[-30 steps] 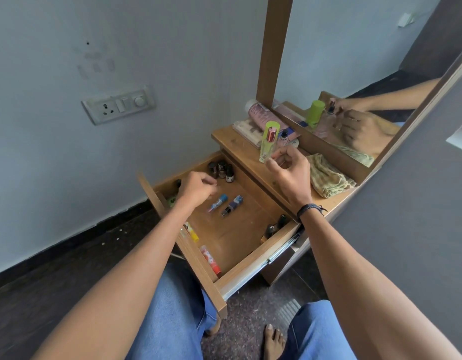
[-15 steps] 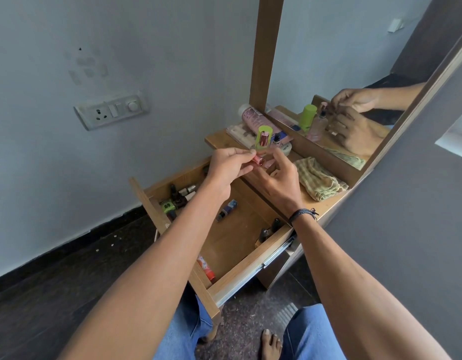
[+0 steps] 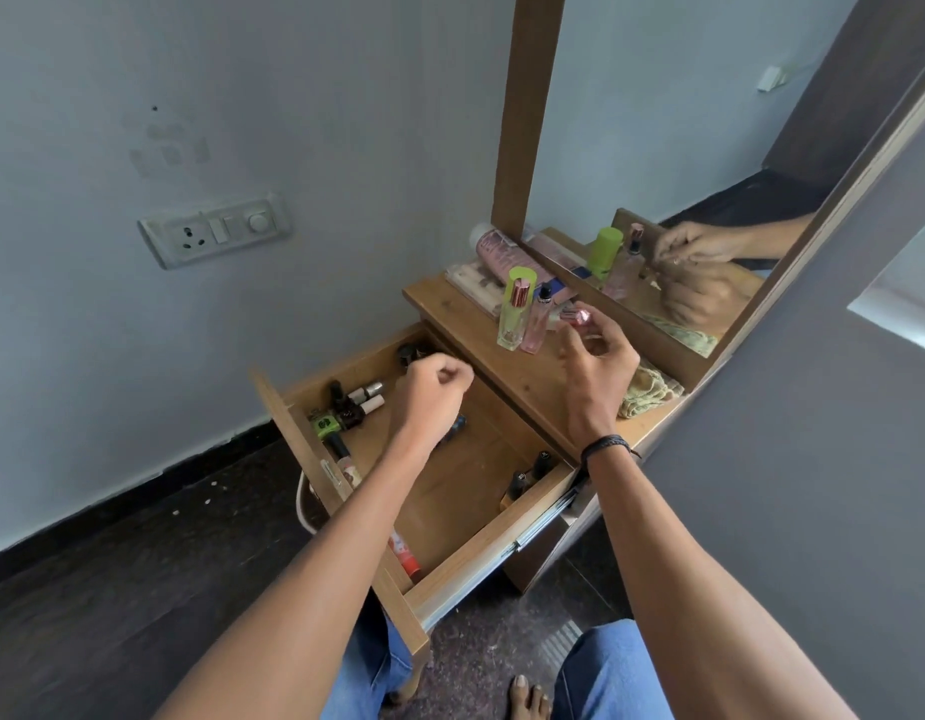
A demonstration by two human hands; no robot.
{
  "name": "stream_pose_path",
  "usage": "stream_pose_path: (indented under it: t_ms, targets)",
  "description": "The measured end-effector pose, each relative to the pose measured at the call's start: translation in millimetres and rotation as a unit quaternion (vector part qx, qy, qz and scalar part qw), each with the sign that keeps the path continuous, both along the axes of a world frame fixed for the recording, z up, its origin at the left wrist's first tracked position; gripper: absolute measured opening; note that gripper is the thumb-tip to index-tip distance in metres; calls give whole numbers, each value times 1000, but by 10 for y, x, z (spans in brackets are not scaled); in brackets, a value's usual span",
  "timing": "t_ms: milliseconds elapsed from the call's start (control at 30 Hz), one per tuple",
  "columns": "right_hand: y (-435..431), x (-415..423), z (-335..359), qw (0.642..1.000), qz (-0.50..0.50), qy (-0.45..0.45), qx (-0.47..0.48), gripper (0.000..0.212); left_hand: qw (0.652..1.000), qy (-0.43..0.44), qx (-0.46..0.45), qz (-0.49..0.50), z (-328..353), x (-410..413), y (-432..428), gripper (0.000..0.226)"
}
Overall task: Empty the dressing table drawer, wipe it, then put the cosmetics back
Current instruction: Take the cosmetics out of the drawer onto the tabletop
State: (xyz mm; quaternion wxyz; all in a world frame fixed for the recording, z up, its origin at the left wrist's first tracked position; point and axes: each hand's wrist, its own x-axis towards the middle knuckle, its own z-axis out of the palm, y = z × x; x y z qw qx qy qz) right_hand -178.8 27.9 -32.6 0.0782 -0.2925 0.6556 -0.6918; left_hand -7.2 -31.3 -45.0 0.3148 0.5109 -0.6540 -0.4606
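The wooden drawer (image 3: 465, 563) of the dressing table is pulled out. It holds nail polish bottles (image 3: 353, 405) and a green item (image 3: 325, 422) at the left, a blue tube (image 3: 457, 426), two dark bottles (image 3: 527, 475) at the right and a red tube (image 3: 405, 556) near the front. My left hand (image 3: 434, 387) hovers over the drawer's back with curled fingers and nothing visible in it. My right hand (image 3: 595, 356) is above the table top (image 3: 450, 304), fingers apart, its fingertips beside a small pink-capped item (image 3: 577, 317).
A green-capped clear bottle (image 3: 515, 314), a pink bottle (image 3: 535, 324), a pink tube (image 3: 502, 254) and a palette (image 3: 468, 278) stand at the back left. A yellow-green cloth (image 3: 647, 392) lies to the right below the mirror (image 3: 683, 148). A wall socket (image 3: 216, 231) is at the left.
My left hand took a small pink item from the drawer and passed it to my right hand. The left hand has dropped back over the drawer; the right has moved the item to the table top.
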Motion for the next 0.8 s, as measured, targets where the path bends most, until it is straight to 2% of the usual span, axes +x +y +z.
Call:
stream_pose_path:
  t_ms: [133,233,267,467,567,700,800]
  targets:
    - [-49,-69,152,996,-2,68,64,22,991,-126,-45,21,-335,276,44,8]
    - [-151,-130,415,987,13,124,103,1,979,-200,-36,-6,-494,369,78,6]
    - [-186,-144,490,983,13,141,119,3,975,-217,-35,-16,-514,378,86,8]
    - [-308,-213,649,963,38,171,207,12,969,-246,-21,-13,-591,416,52,27]
    - [-291,-221,710,960,56,173,213,4,965,-262,-20,-18,-588,431,47,32]
    - [-272,-225,701,954,73,179,228,12,964,-263,-23,-12,-576,421,51,34]
    - [-275,-250,666,953,85,171,236,9,960,-278,-35,-17,-559,413,67,37]
